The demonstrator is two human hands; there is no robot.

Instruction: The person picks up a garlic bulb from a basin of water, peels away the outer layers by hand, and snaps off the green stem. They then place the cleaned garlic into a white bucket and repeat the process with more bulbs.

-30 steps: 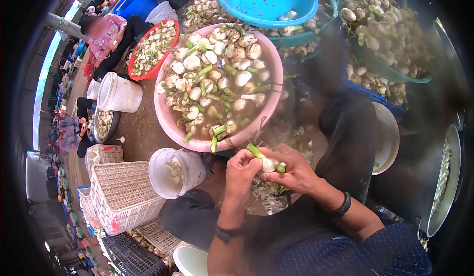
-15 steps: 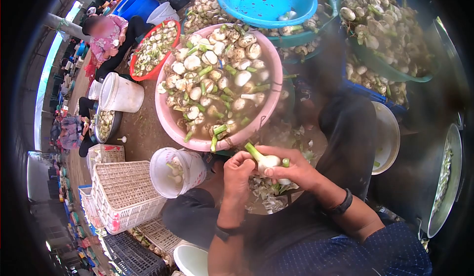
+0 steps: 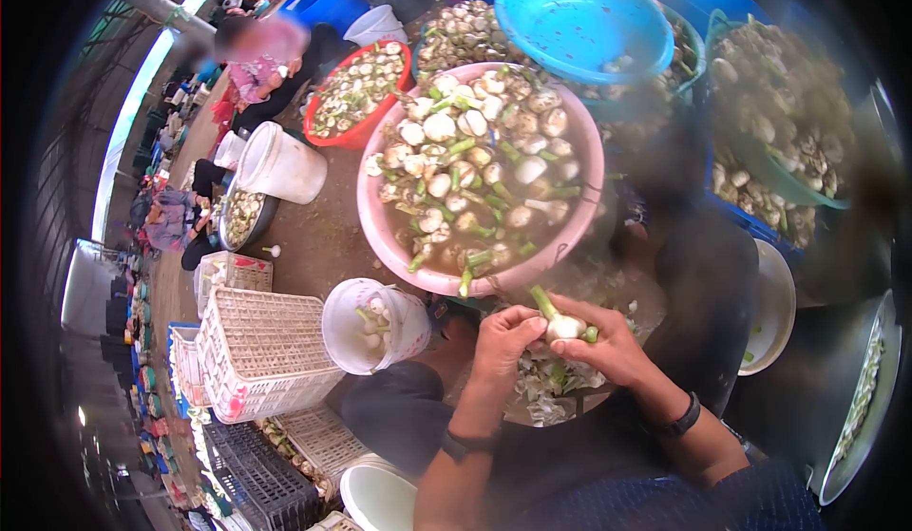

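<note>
A white garlic bulb (image 3: 568,330) with a green stem (image 3: 543,301) is held in front of me, its stem pointing up and to the left. My right hand (image 3: 613,349) is closed around it, and a short green stem end (image 3: 591,334) shows between those fingers. Thumb and fingers of my left hand (image 3: 505,339) pinch at the bulb's left side; whether they grip a bit of skin is hidden. Just beyond my hands stands a pink tub (image 3: 372,222) full of garlic bulbs (image 3: 440,127) in murky water. Loose garlic peelings (image 3: 546,393) lie below my hands.
To the left are a white bucket (image 3: 404,327) with a few bulbs and stacked plastic crates (image 3: 275,327). A blue basin (image 3: 579,18) rests over more garlic at the back. On the right is a large metal pot (image 3: 869,436). Another person (image 3: 261,66) sits at back left.
The view has shifted, so the surroundings appear farther right. My left fingers have come against the bulb's left side; my right hand still holds it.
</note>
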